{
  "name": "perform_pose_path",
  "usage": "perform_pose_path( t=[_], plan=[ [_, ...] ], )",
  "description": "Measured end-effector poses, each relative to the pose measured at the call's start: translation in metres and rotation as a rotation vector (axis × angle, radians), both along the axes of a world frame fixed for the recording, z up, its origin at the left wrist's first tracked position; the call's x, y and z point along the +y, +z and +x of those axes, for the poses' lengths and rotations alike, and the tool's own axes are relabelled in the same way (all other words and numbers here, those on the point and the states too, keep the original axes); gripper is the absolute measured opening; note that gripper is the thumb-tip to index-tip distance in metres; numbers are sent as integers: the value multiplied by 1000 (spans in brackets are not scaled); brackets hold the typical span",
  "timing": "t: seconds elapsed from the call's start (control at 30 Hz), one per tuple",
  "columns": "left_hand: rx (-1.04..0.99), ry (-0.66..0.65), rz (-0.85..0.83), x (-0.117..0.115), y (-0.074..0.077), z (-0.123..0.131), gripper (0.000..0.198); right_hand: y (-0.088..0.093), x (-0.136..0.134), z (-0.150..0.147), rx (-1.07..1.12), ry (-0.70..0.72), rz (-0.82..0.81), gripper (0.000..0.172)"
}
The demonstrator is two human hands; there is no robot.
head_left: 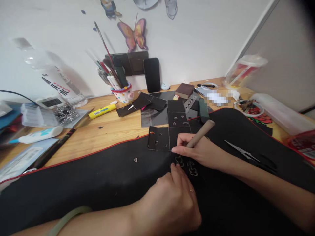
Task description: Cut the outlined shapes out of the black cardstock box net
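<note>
Tabletop (125, 127) fills the middle band of my view, its far edge against the wall and crowded with clutter. Over its near side lies the black mat (98, 173), red-edged, and on that, right of centre, sits the card (173, 134), folded-out squares with small shapes on them; its lower part merges with the mat, so I can't trace that border. My left hand (176, 193) comes in from the lower left, fingers close together and pressing near pale flower outlines; I can't tell whether anything is under the palm. My right hand (201, 152) pinches the tool (200, 134), pen-fashion, its tip hidden from me. I judge the step to be marking or cutting shapes; the next move calls for small strokes, left fingertips kept clear of the tip. Scissors (242, 152) lie above the right forearm, limiting a swing that way. Left of the card I have open mat, with just the triangle (135, 160) near it.
</note>
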State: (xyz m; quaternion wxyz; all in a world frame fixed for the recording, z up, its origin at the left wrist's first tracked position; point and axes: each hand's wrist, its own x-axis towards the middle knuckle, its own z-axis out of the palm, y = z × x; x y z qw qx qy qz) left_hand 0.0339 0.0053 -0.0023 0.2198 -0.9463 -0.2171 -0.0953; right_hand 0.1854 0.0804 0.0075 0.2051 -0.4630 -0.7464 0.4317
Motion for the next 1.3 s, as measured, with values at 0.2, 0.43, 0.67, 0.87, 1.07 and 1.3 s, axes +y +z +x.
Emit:
perform_pose_path(
  t=[0.2,0.43,0.67,0.87,1.07,1.3],
  plan=[
    [-68,88,103,-4,5,25,33,4,2,6,15,27,-98,26],
    [-53,73,151,-5,-1,27,34,18,0,20,1,-78,-160,8],
    [-24,28,244,-1,-4,24,32,1,-12,13,39,-207,165,20],
    [-3,17,291,0,-8,23,31,-11,-12,10,70,-90,285,17],
    [3,25,315,0,-11,21,29,-11,-6,16,62,-19,162,18],
    [16,22,320,0,-9,21,30,-11,-4,14,25,-27,96,16]
  ],
)
